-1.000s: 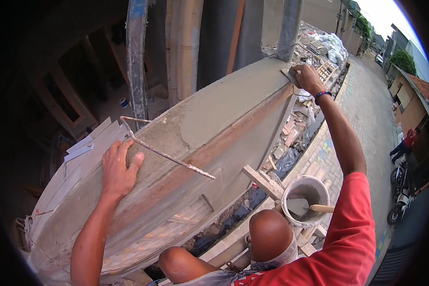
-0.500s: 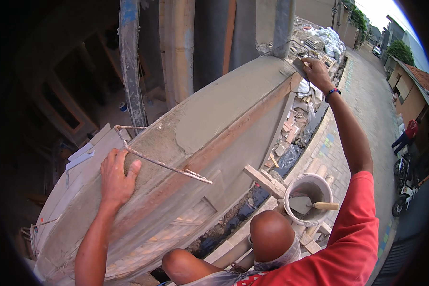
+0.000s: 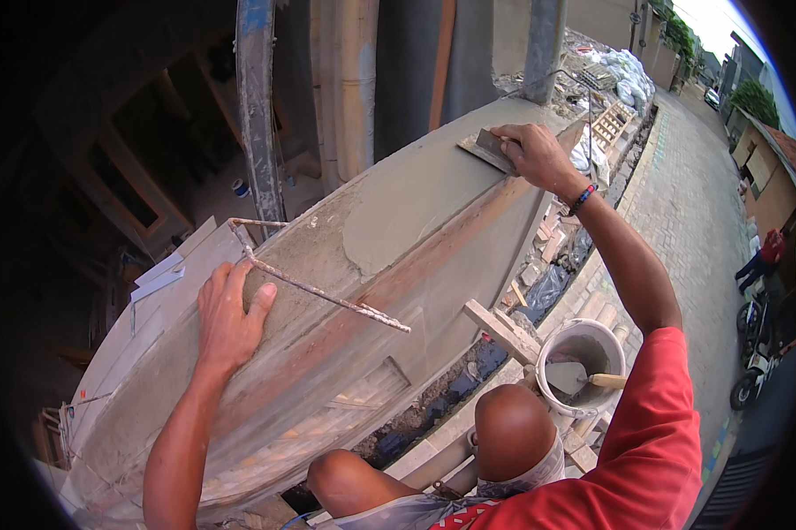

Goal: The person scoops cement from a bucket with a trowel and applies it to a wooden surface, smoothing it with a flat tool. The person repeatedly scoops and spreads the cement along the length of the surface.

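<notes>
in the head view, your right hand is closed on a flat plastering float, fingers wrapped over its back and the wrist coming in from the street side. the float's plate juts out to the left of your knuckles, tilted a little, over the far half of the smooth wet mortar that coats the ledge; whether the whole plate touches or only one edge, you cannot tell from here. the grip sits by the ledge's street-side edge, just above the reddish-brown board running along it, and short of the metal post at the far end. a beaded bracelet circles that wrist. your left hand holds nothing: its fingers lie forward on the rougher near part of the ledge, the thumb spread away from them, just beside a bent, mortar-flecked reinforcing bar that crosses the ledge. the float is well apart from this hand, with the bar and the wet coat between. below your right forearm, right of your knee, stands a white bucket, a pointing trowel in it with its handle leaning toward your red sleeve.
</notes>
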Demonstrator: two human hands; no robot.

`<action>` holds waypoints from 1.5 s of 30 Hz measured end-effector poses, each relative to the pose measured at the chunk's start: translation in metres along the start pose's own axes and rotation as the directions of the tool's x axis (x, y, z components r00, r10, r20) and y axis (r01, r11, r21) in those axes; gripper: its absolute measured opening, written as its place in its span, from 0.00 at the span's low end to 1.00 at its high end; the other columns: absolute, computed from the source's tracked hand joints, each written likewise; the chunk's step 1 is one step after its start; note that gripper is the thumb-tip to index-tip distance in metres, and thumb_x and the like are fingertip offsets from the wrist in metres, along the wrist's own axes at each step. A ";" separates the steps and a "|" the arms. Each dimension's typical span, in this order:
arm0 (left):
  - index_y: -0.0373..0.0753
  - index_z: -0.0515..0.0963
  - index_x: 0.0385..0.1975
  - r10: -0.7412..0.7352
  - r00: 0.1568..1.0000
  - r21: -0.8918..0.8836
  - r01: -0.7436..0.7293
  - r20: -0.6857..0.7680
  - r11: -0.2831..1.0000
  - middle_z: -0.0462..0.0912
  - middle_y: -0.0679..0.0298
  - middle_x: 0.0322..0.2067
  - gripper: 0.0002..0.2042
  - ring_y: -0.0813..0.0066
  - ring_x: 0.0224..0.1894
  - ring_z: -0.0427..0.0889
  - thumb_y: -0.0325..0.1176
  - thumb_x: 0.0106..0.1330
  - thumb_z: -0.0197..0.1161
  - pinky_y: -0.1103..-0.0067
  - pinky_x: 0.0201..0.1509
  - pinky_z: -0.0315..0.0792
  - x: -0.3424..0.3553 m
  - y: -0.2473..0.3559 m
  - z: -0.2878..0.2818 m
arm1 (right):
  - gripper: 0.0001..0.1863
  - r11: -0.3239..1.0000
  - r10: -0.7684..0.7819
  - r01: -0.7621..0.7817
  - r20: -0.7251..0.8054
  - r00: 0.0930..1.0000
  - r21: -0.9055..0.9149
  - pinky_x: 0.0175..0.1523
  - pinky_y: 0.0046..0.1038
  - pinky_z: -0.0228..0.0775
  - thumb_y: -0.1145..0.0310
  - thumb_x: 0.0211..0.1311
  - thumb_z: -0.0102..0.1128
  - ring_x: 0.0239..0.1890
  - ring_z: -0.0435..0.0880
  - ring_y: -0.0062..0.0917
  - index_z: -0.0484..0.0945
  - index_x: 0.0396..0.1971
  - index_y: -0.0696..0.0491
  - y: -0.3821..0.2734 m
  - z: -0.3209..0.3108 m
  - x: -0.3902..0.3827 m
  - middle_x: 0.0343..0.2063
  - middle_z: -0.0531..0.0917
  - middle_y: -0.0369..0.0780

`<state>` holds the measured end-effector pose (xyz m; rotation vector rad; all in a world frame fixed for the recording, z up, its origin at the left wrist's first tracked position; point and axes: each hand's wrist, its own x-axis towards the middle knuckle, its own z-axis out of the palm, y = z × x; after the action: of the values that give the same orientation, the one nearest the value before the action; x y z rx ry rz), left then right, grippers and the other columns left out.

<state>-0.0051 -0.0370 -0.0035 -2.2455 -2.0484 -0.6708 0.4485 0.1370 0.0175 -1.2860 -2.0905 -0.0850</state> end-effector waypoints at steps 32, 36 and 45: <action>0.38 0.71 0.62 -0.045 0.998 -0.012 0.045 0.041 0.999 0.68 0.47 0.58 0.29 0.46 0.62 0.64 0.52 0.68 0.58 0.59 0.68 0.57 -0.001 0.000 -0.001 | 0.15 0.973 -0.039 0.025 0.060 0.997 0.230 0.49 0.39 0.74 0.73 0.61 0.55 0.40 0.84 0.49 0.82 0.46 0.60 -0.077 0.023 -0.004 0.36 0.84 0.56; 0.38 0.71 0.62 -0.070 0.996 0.006 0.070 0.045 0.998 0.68 0.46 0.59 0.29 0.45 0.63 0.63 0.53 0.68 0.57 0.59 0.69 0.56 -0.003 -0.001 -0.006 | 0.16 0.905 -0.266 0.189 0.162 0.950 0.381 0.46 0.34 0.75 0.77 0.61 0.55 0.36 0.85 0.43 0.81 0.48 0.62 -0.147 0.011 -0.041 0.37 0.85 0.53; 0.39 0.72 0.61 -0.076 0.997 0.001 0.076 0.018 0.997 0.68 0.47 0.59 0.29 0.47 0.65 0.62 0.55 0.68 0.56 0.58 0.69 0.55 -0.005 0.003 -0.001 | 0.14 0.709 0.177 -0.267 0.201 0.963 0.653 0.36 0.18 0.72 0.72 0.67 0.57 0.34 0.79 0.11 0.81 0.49 0.61 -0.077 -0.055 -0.111 0.33 0.83 0.35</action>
<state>-0.0030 -0.0419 -0.0036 -2.1907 -2.1521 -0.6576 0.4455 -0.0091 0.0176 -1.0704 -1.7670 0.8209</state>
